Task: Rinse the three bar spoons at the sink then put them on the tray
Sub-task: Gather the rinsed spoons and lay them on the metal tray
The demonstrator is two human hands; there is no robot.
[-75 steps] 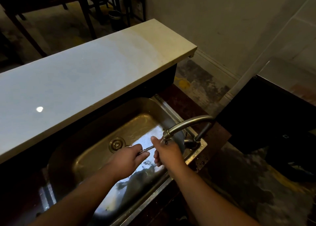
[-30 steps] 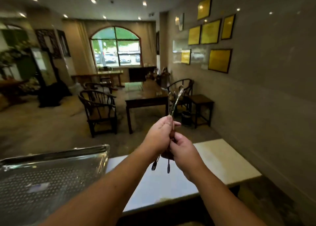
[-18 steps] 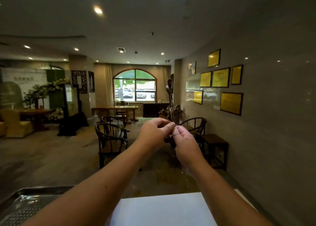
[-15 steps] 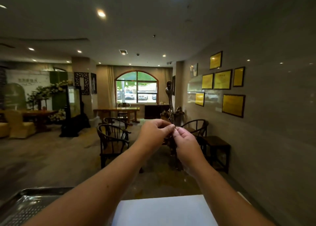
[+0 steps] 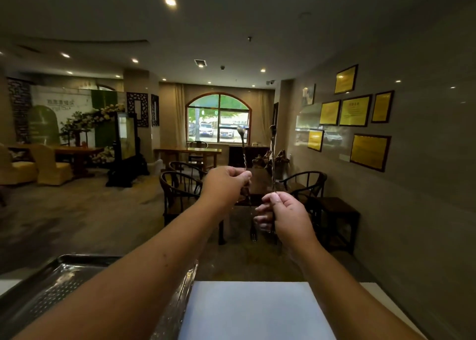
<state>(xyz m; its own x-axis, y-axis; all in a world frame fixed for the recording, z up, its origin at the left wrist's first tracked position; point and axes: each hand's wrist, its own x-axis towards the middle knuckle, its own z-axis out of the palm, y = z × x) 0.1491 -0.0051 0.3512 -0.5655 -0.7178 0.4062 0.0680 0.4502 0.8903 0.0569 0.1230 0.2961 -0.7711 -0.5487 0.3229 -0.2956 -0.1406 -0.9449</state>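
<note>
Bench (image 5: 257, 311) top, pale and smooth, fills the bottom of the view, and a perforated metal tray (image 5: 51, 285) sits on it at the lower left, its right rim partly hidden behind the left forearm. Both forearms reach up and forward from the lower edge, raised well above the bench.

The left hand (image 5: 226, 185) is clenched around the twisted stem of one bar spoon (image 5: 242, 143), which stands nearly upright with its small bowl at the top, seen against the arched window (image 5: 219, 119). A thin stem carries on below this hand to a forked tip, hanging between the two hands.

The right hand (image 5: 286, 216), slightly lower and just beside the left but apart from it, pinches a second bar spoon (image 5: 272, 156) between thumb and forefinger, the other fingers loosely curled. This spoon is upright too, bowl uppermost. Whether a third spoon is held in either hand cannot be told; the stems are thin and the room is dim.

Beyond the hands stand dark round-backed chairs (image 5: 180, 190) and a dark table. Gold framed plaques (image 5: 355, 110) hang on the right wall. Far left, a flower arrangement (image 5: 98, 118) stands by a screen, with recessed lights in the ceiling above.
</note>
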